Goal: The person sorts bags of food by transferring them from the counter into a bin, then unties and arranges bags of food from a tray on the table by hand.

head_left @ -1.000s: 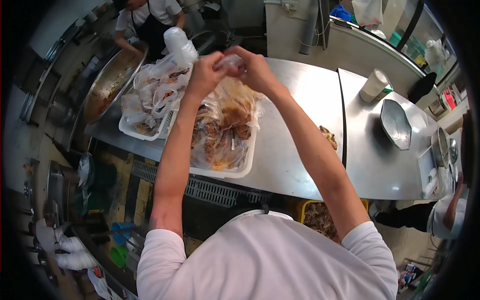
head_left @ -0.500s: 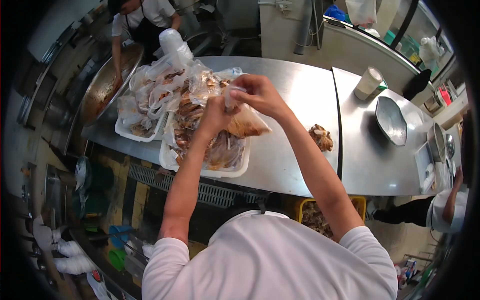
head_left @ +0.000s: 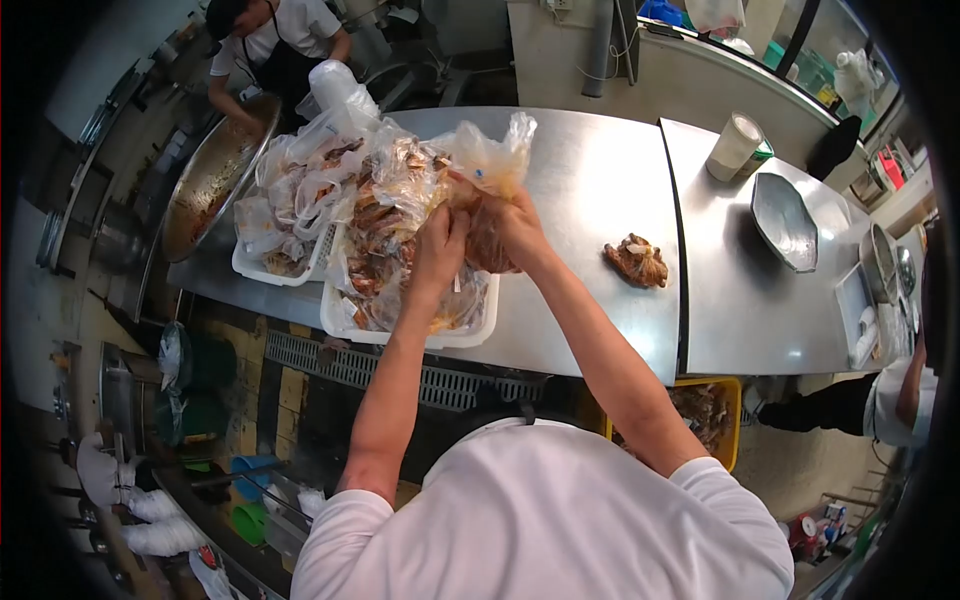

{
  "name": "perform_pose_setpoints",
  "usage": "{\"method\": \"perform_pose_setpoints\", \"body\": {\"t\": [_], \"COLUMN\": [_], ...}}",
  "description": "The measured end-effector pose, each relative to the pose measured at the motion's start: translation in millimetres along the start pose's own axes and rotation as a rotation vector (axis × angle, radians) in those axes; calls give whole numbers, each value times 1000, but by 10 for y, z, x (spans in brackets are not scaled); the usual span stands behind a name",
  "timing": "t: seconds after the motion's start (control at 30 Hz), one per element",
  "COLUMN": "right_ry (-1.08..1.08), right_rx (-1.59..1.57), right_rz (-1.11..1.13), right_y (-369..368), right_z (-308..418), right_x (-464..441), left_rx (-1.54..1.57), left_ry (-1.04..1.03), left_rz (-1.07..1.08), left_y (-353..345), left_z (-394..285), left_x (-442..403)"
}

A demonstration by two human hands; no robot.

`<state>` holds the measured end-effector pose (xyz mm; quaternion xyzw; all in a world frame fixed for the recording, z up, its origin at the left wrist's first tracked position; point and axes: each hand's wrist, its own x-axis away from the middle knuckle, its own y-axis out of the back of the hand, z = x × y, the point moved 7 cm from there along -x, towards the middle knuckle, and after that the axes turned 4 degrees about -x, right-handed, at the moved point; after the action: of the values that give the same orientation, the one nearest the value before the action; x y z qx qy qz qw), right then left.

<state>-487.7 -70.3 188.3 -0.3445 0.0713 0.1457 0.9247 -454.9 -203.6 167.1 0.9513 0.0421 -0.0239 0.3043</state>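
Observation:
A clear plastic bag with brown food in its lower part is between my hands, its loose top standing up above them. My left hand is closed on the bag's near left side. On the right, my right hand has its fingers wrapped round the same bag. Below and left of them, a white tray holds a heap of bagged brown food. A brown piece of food lies by itself on the steel table, right of my hands.
Another white tray with bags stands left. A co-worker reaches into a large metal bowl. To the right are a white container, a grey dish and another person's sleeve. A yellow crate sits below the table edge.
Both hands have come lower and now grip the bag's body instead of its gathered top. The bag's top now stands loose. The co-worker's arm has shifted in the bowl.

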Motion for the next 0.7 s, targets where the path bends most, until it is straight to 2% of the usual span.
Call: {"method": "perform_pose_setpoints", "body": {"t": [0.03,0.07,0.1,0.13,0.17,0.2,0.23,0.27,0.33,0.37,0.4,0.43,0.47,0.53,0.57,0.6,0.63,0.7], "right_ry": [-25,-29,-86,-115,-141,-24,36,96,-186,-269,-268,-138,-7,31,65,67,-90,-251], "right_rx": [-173,-172,-123,-103,-81,290,479,668,960,853,857,927,995,1066,1135,1140,1143,1140], "right_rz": [48,50,197,269,341,338,337,329,426,385,386,422,451,423,406,398,385,378], "right_y": [-19,84,173,118,68,-109,-188,-274,-360,-356,-297,-263,-245,-193,-173,-214,-250,-111], "right_z": [-2,-36,-174,-223,-274,-196,-119,-35,-88,65,55,53,69,95,128,254,376,328], "right_x": [7,-25,-79,-68,-56,13,63,116,192,290,271,247,255,247,235,228,222,175], "left_rx": [0,180,360,358,354,348,260,265,950,1284,1450,1602,1601,1099,1103,755,404,-305], "left_ry": [0,-35,-69,-67,-253,-439,-456,-457,166,217,88,-41,-35,-274,-278,-342,-393,-456], "left_rz": [-1,57,114,112,35,-39,-221,-222,-335,-342,-162,30,39,-393,-382,-231,-87,190], "left_y": [32,27,44,59,100,139,252,241,172,176,290,415,552,1091,1071,974,831,481], "left_z": [-22,-64,-161,-235,-437,-665,-855,-845,-229,-63,-89,-136,-158,-365,-418,-576,-680,-714], "left_x": [25,63,112,130,168,243,284,224,-51,-189,-290,-310,-281,-192,-206,-213,-177,-19]}}
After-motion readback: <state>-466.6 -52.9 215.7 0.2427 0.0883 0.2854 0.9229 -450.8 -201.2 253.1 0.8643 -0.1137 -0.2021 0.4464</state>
